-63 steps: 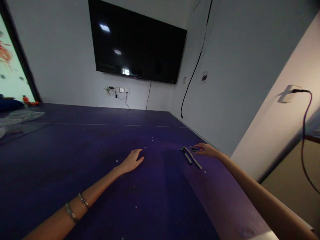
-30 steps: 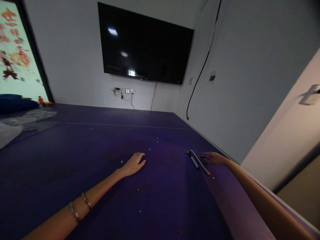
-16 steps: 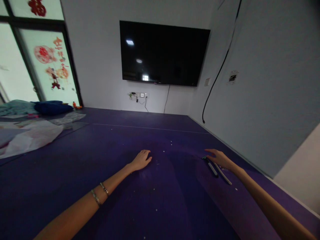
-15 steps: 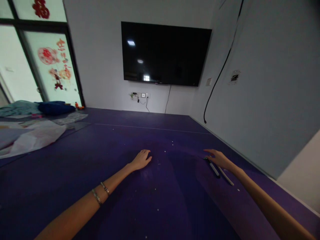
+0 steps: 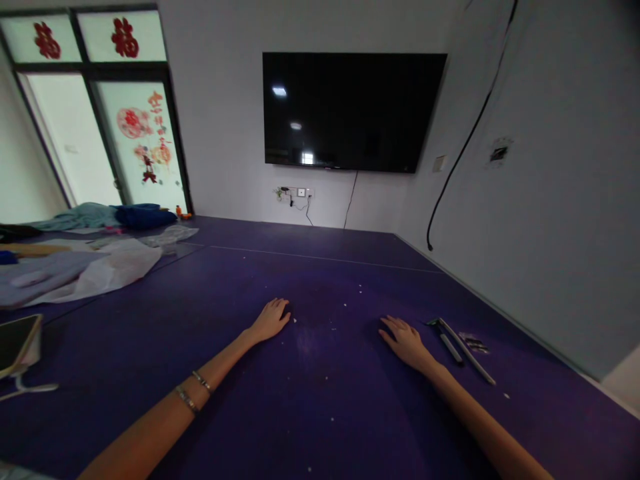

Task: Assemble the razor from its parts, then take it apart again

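My left hand (image 5: 271, 319) rests palm down on the purple tabletop (image 5: 300, 413), its fingers stretched forward and nothing in it. Two bracelets (image 5: 194, 392) circle that forearm. To the right, my right hand (image 5: 404, 340) lies flat with fingers apart, also holding nothing. Just beyond it on the right are a slim long-handled tool (image 5: 467, 352) with a dark green end and a short grey-and-black stick (image 5: 451, 349), whose exact kinds I cannot make out. A small dark packet (image 5: 475, 343) lies beside them.
At the left are white plastic sheeting (image 5: 133, 263), folded blue cloth (image 5: 145, 216) and a phone-like device on a stand (image 5: 21, 347). A black cable (image 5: 465, 140) hangs along the right wall. A television (image 5: 353, 112) is on the far wall. White specks dot the table.
My right hand has moved left, away from the long-handled tool and grey stick, and now lies flat. The dark packet has come into sight. The view has turned slightly left.
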The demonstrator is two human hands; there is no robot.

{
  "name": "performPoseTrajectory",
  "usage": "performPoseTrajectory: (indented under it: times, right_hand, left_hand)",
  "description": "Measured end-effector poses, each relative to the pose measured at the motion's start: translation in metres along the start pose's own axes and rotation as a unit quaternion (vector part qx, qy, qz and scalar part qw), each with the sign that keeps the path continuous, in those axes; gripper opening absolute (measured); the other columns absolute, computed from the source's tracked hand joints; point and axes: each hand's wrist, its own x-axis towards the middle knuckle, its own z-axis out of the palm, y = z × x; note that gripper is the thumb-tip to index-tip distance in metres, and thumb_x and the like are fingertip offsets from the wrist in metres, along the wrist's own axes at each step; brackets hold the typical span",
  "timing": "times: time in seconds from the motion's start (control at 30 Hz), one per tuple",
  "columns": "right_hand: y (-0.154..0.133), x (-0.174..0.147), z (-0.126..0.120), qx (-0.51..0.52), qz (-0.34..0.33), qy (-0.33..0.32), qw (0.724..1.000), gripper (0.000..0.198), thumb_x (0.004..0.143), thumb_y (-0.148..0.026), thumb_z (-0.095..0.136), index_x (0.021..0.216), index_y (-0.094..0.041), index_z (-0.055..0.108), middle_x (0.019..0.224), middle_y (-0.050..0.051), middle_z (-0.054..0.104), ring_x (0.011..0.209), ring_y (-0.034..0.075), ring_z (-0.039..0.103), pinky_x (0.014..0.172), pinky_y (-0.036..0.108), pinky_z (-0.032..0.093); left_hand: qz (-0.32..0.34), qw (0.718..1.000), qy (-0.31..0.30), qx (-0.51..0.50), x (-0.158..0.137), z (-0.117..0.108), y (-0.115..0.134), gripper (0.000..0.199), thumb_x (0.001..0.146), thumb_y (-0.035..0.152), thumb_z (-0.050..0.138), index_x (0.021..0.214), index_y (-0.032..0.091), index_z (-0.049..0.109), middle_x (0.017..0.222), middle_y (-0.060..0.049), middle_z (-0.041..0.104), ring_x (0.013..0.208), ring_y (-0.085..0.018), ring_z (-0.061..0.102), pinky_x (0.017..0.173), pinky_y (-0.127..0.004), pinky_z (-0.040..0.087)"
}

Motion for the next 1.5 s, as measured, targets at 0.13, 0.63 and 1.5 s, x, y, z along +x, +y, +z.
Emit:
performPoseTrajectory:
  times: [0.13,0.63,1.5]
  right_hand:
    - [0.0,-0.003,0.005,-0.017,0.008,0.01,1.0,0.049,0.087,-0.045,0.031,0.125,-0.021,0.051,0.136,0.008,0.043,0.127,0.026,0.032,0.101,0.047,0.023]
    - [0.001,-0.006,0.006,-0.018,0.001,0.016,1.0,0.048,0.087,-0.042,0.031,0.126,-0.021,0.05,0.136,0.006,0.043,0.128,0.026,0.032,0.101,0.046,0.024]
    - [0.064,-0.021,-0.08,0.043,0.183,0.078,0.979,0.033,0.075,-0.017,0.046,0.099,-0.015,0.069,0.092,0.012,0.07,0.086,0.024,0.064,0.07,0.026,0.045]
  left_hand:
    - [-0.001,1.0,0.0,0.006,-0.001,0.003,0.0,0.043,0.086,0.033,0.037,0.121,0.009,0.046,0.129,-0.017,0.047,0.126,-0.028,0.035,0.103,-0.043,0.028]
    - [-0.008,1.0,-0.019,0.022,-0.006,0.004,0.0,0.047,0.088,0.034,0.031,0.126,0.009,0.044,0.134,-0.015,0.043,0.129,-0.027,0.031,0.104,-0.043,0.027]
    - [0.009,1.0,0.013,0.012,-0.002,0.013,-0.014,0.044,0.086,0.036,0.033,0.118,0.014,0.052,0.13,-0.012,0.048,0.127,-0.025,0.035,0.104,-0.042,0.028]
